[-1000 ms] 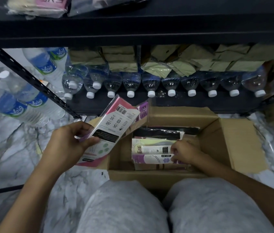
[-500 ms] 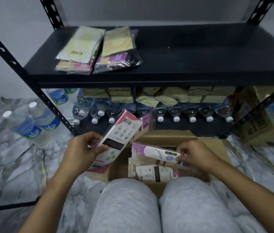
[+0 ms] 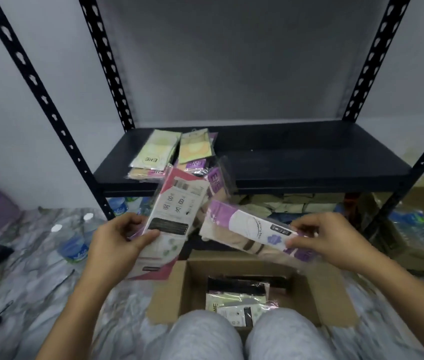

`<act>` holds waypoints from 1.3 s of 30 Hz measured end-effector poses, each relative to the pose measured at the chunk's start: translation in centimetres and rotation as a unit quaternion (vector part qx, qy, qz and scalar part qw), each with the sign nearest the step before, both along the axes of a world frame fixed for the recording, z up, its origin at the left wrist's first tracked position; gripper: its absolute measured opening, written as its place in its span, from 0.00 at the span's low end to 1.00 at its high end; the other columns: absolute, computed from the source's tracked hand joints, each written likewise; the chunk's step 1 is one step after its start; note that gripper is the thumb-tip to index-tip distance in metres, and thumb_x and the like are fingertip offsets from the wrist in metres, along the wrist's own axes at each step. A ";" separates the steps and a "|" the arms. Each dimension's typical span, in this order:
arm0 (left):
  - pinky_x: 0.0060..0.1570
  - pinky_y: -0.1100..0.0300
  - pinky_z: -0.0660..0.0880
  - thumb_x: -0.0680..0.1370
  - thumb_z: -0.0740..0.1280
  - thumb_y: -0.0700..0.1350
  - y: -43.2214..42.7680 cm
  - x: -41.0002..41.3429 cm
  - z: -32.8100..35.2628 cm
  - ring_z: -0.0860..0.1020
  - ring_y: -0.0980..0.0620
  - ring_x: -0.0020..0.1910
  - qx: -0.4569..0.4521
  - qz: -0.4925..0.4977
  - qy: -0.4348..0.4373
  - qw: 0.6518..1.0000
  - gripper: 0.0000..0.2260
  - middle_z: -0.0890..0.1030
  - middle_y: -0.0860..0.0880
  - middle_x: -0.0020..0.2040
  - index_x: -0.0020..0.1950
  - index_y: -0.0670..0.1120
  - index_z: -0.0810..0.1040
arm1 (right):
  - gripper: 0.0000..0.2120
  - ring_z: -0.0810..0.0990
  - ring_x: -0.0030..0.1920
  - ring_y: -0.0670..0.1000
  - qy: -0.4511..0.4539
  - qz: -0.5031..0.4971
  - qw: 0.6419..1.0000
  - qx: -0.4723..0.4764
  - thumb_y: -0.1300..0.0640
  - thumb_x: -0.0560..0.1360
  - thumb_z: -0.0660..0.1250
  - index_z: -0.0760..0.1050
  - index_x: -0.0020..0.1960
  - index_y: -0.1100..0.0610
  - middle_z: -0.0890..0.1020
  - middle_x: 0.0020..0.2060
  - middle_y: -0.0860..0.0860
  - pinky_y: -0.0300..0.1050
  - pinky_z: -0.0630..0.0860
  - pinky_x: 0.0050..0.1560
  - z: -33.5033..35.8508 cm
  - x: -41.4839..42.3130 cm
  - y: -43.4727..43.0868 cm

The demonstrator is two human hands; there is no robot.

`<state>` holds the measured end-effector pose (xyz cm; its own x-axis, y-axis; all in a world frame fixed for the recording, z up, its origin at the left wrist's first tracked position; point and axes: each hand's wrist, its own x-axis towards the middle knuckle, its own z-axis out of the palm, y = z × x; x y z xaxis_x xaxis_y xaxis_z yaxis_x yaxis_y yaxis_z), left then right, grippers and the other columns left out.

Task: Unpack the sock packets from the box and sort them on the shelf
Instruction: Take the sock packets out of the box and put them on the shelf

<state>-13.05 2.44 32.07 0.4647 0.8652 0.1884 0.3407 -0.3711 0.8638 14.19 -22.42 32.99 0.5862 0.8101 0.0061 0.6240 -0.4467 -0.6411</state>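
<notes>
A purple packet (image 3: 247, 229) is now lifted clear of the box (image 3: 317, 289), pinched in the right hand (image 3: 330, 240). In the left hand (image 3: 117, 242), pink-backed packets (image 3: 177, 211) are gripped. Placement on the far shelf (image 3: 309, 157) is judged next.

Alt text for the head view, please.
The left hand grips a pink-edged bunch of packets; the right hand pinches a purple packet. Two stacks lie on the shelf; more packets sit in the open box below.
</notes>
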 end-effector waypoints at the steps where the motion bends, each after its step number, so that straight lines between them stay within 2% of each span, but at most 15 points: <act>1: 0.39 0.65 0.79 0.70 0.78 0.40 0.2 -0.3 0.7 0.82 0.56 0.39 -0.015 0.017 -0.030 0.999 0.08 0.85 0.50 0.39 0.43 0.49 0.81 | 0.05 0.82 0.36 0.41 0.027 -0.016 0.999 0.026 0.52 0.66 0.78 0.83 0.39 0.48 0.84 0.35 0.45 0.37 0.78 0.38 0.9 0.1 0.3; 4: 0.39 0.62 0.80 0.71 0.77 0.39 1.5 -0.9 2.1 0.83 0.55 0.40 -0.078 0.061 -0.118 0.988 0.07 0.85 0.45 0.45 0.46 0.45 0.81 | 0.07 0.86 0.38 0.49 0.147 -0.066 0.982 0.104 0.57 0.66 0.78 0.84 0.43 0.54 0.86 0.36 0.50 0.48 0.81 0.41 3.2 0.4 2.4; 7: 0.46 0.48 0.82 0.72 0.76 0.39 4.3 -0.2 3.3 0.85 0.43 0.45 -0.164 0.073 -0.167 0.969 0.12 0.85 0.39 0.50 0.53 0.38 0.80 | 0.09 0.85 0.38 0.55 0.264 -0.109 0.942 0.174 0.60 0.68 0.76 0.83 0.46 0.62 0.86 0.38 0.56 0.50 0.82 0.42 4.9 0.4 6.1; 10: 0.33 0.57 0.80 0.73 0.74 0.37 7.6 1.9 4.8 0.85 0.47 0.36 -0.238 0.057 -0.174 0.954 0.13 0.84 0.37 0.49 0.54 0.35 0.78 | 0.08 0.85 0.35 0.54 0.342 -0.140 0.906 0.204 0.61 0.69 0.75 0.81 0.46 0.63 0.86 0.38 0.59 0.47 0.83 0.37 6.5 0.2 10.7; 14: 0.34 0.53 0.82 0.74 0.74 0.40 12.6 5.8 6.7 0.85 0.44 0.38 -0.269 0.021 -0.145 0.952 0.14 0.85 0.37 0.48 0.55 0.37 0.75 | 0.12 0.84 0.31 0.51 0.387 -0.144 0.886 0.210 0.63 0.69 0.74 0.79 0.50 0.67 0.85 0.39 0.59 0.39 0.78 0.27 7.4 1.3 18.0; 16: 0.31 0.54 0.81 0.74 0.74 0.40 15.3 7.8 7.4 0.85 0.42 0.41 -0.281 0.014 -0.131 0.951 0.14 0.85 0.37 0.50 0.56 0.39 0.73 | 0.13 0.85 0.33 0.51 0.381 -0.147 0.890 0.203 0.63 0.69 0.74 0.79 0.51 0.67 0.85 0.40 0.59 0.39 0.79 0.28 7.4 2.2 21.5; 20: 0.48 0.45 0.82 0.74 0.74 0.37 19.8 11.4 7.8 0.85 0.40 0.42 -0.280 0.015 -0.112 0.953 0.10 0.84 0.37 0.46 0.50 0.36 0.75 | 0.09 0.86 0.40 0.55 0.344 -0.164 0.905 0.190 0.62 0.69 0.76 0.80 0.46 0.64 0.86 0.43 0.59 0.48 0.83 0.42 6.3 4.1 27.5; 23: 0.35 0.55 0.82 0.73 0.75 0.37 22.2 13.2 7.2 0.85 0.44 0.36 -0.247 0.014 -0.054 0.967 0.10 0.84 0.37 0.45 0.46 0.36 0.75 | 0.08 0.85 0.38 0.53 0.265 -0.175 0.934 0.161 0.59 0.67 0.77 0.80 0.41 0.62 0.86 0.42 0.57 0.48 0.83 0.42 4.7 5.3 30.4; 24: 0.35 0.55 0.82 0.72 0.76 0.38 22.9 13.7 6.8 0.85 0.44 0.37 -0.231 0.016 -0.033 0.972 0.11 0.85 0.36 0.45 0.44 0.38 0.75 | 0.10 0.85 0.38 0.53 0.234 -0.182 0.944 0.146 0.57 0.67 0.77 0.80 0.41 0.61 0.86 0.41 0.56 0.49 0.83 0.43 4.3 5.6 31.0; 26: 0.43 0.48 0.83 0.68 0.80 0.41 23.9 14.5 6.1 0.86 0.42 0.40 -0.179 0.033 0.017 0.983 0.13 0.86 0.38 0.44 0.42 0.40 0.76 | 0.13 0.84 0.39 0.53 0.170 -0.192 0.960 0.110 0.52 0.67 0.77 0.80 0.43 0.60 0.85 0.41 0.53 0.48 0.82 0.41 4.0 5.9 31.6; 28: 0.45 0.42 0.83 0.65 0.81 0.45 24.7 15.3 5.3 0.86 0.43 0.39 -0.125 0.051 0.054 0.989 0.16 0.86 0.42 0.40 0.40 0.43 0.76 | 0.14 0.82 0.40 0.52 0.106 -0.193 0.972 0.078 0.49 0.67 0.76 0.80 0.43 0.58 0.83 0.40 0.51 0.42 0.76 0.33 4.0 5.8 31.8; 31: 0.50 0.45 0.81 0.68 0.77 0.57 24.1 15.9 5.0 0.84 0.46 0.42 0.001 0.094 0.189 0.977 0.16 0.85 0.48 0.39 0.40 0.47 0.77 | 0.14 0.80 0.40 0.53 0.044 -0.180 0.981 0.050 0.46 0.69 0.74 0.77 0.45 0.56 0.80 0.41 0.51 0.40 0.69 0.28 4.0 5.6 32.1; 33: 0.55 0.47 0.77 0.70 0.72 0.65 23.8 16.0 4.7 0.81 0.46 0.49 0.073 0.126 0.275 0.950 0.20 0.83 0.49 0.42 0.42 0.48 0.80 | 0.15 0.81 0.43 0.54 0.016 -0.176 0.983 0.044 0.45 0.70 0.73 0.73 0.43 0.54 0.78 0.40 0.50 0.42 0.72 0.32 3.8 5.5 32.3; 35: 0.58 0.45 0.75 0.71 0.67 0.68 23.9 15.9 3.9 0.77 0.44 0.55 0.090 0.135 0.302 0.939 0.23 0.82 0.48 0.47 0.46 0.47 0.81 | 0.17 0.80 0.42 0.54 -0.010 -0.179 0.983 0.046 0.43 0.70 0.72 0.72 0.42 0.56 0.78 0.40 0.50 0.44 0.74 0.34 3.3 5.5 32.4; 39: 0.62 0.42 0.72 0.74 0.67 0.62 23.8 15.6 2.8 0.72 0.42 0.63 0.101 0.123 0.224 0.962 0.23 0.79 0.45 0.59 0.60 0.46 0.79 | 0.18 0.81 0.39 0.54 0.002 -0.170 0.979 0.108 0.42 0.73 0.66 0.78 0.40 0.58 0.82 0.41 0.53 0.51 0.81 0.40 2.3 5.5 31.7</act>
